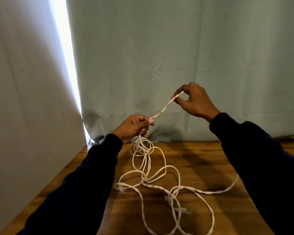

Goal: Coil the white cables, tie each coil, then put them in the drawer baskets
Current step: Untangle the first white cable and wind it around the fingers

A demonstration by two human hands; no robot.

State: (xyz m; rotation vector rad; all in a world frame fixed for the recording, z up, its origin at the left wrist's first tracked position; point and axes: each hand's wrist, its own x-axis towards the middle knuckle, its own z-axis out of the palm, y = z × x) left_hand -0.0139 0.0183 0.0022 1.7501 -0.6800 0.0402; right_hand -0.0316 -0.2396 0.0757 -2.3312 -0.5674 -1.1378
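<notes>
Lying in loose tangled loops on the wooden bench (202,160), the white cable (159,182) is lifted at one twisted length, pinched by the left hand (134,127) and, farther back, the right hand (193,100).

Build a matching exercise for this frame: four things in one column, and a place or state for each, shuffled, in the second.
Things:
1. left hand
2. right hand
3. white cable
4. curtain

Places or states:
A. hangs behind the wooden table
B. lies mostly in tangled loops on the tabletop
C. pinches the raised upper end of the taut twisted stretch
D. grips the lower end of that stretch, loops hanging below it

Pairs: 1-D, 2-C, 3-B, 4-A
</notes>
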